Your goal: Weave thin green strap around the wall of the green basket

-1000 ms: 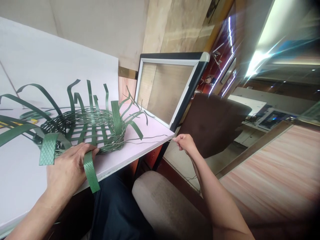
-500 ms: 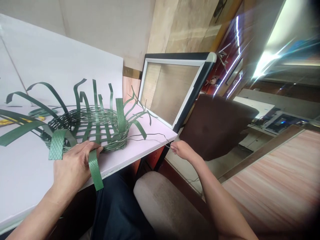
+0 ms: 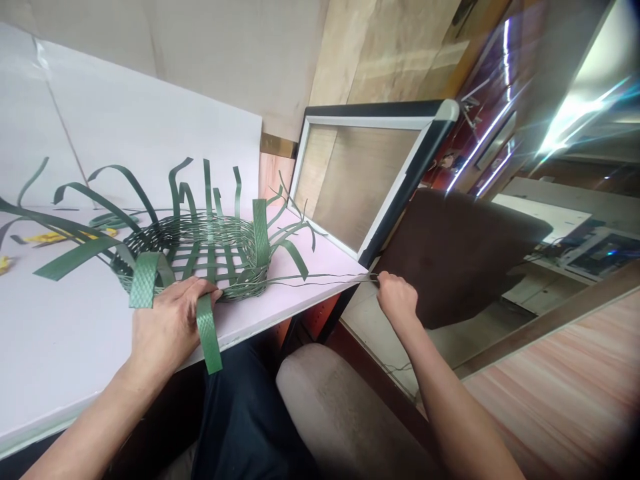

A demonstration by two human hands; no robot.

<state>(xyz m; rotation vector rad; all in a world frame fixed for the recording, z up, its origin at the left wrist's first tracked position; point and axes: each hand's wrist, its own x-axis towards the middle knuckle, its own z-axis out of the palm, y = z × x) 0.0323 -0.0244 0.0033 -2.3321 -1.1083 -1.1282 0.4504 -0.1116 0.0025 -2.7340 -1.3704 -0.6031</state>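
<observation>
A half-woven green strap basket point(image 3: 200, 250) lies on the white table point(image 3: 60, 333), with loose strap ends curling up around its rim. My left hand point(image 3: 167, 327) presses on the basket's near edge, fingers closed over a wide green strap point(image 3: 209, 333) that hangs past the table edge. My right hand point(image 3: 397, 297) is off the table's right corner, pinched on a thin green strand point(image 3: 320, 280) that runs taut from the basket.
A framed panel point(image 3: 370, 180) leans against the wall beside the table. A brown chair point(image 3: 450, 260) stands behind my right hand, a beige seat point(image 3: 340, 413) below it. Yellow scraps point(image 3: 55, 235) lie at the far left.
My right hand has pulled the thin strand out to the right, so it now runs straight. My left hand stays on the basket's edge. The view has shifted a little.
</observation>
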